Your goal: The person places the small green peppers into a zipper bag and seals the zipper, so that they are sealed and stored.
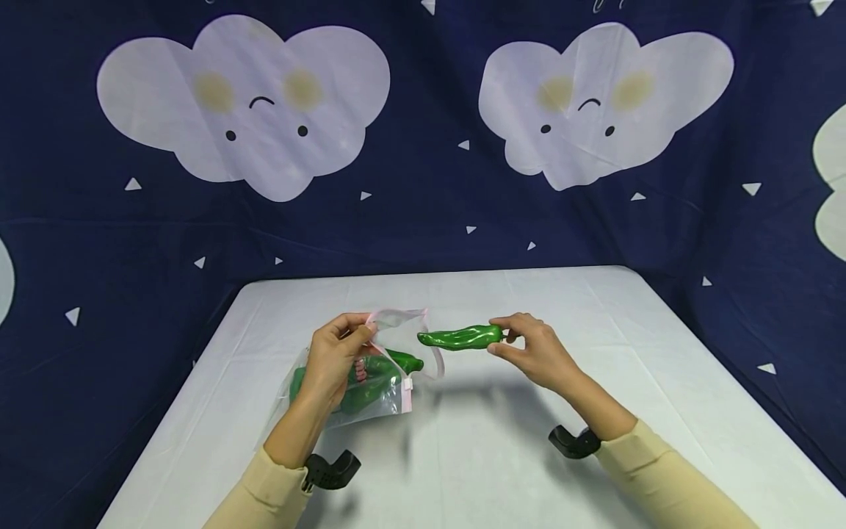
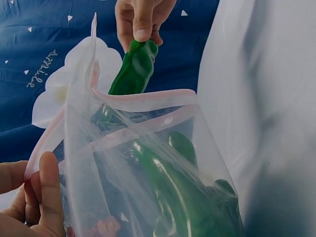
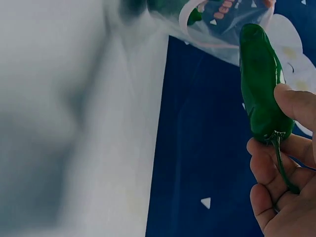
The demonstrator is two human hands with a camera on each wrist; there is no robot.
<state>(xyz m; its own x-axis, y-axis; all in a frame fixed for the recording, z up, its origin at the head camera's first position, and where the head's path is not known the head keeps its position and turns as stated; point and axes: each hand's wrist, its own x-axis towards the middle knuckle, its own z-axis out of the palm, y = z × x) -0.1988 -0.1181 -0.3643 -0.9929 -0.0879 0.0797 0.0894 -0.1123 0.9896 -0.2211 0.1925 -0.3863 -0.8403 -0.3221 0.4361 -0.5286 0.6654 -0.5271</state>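
My left hand (image 1: 333, 356) pinches the pink-edged rim of a clear zip bag (image 2: 133, 173), whose mouth gapes to the right. Several green peppers (image 2: 173, 187) lie inside the bag, and one pokes up near the opening. Between thumb and fingers my right hand (image 1: 538, 349) holds another green pepper (image 1: 463, 338) by its stem end, the stem (image 3: 281, 165) trailing over the palm. This pepper lies nearly level in the head view, its tip pointing left at the bag's mouth. In the left wrist view its lower end is behind the bag's rim.
Beneath both hands spreads a table with a white cloth (image 1: 496, 455). A dark blue curtain (image 1: 423, 220) with white clouds hangs behind it. Each wrist carries a black camera mount, such as the one by the left sleeve (image 1: 333, 470).
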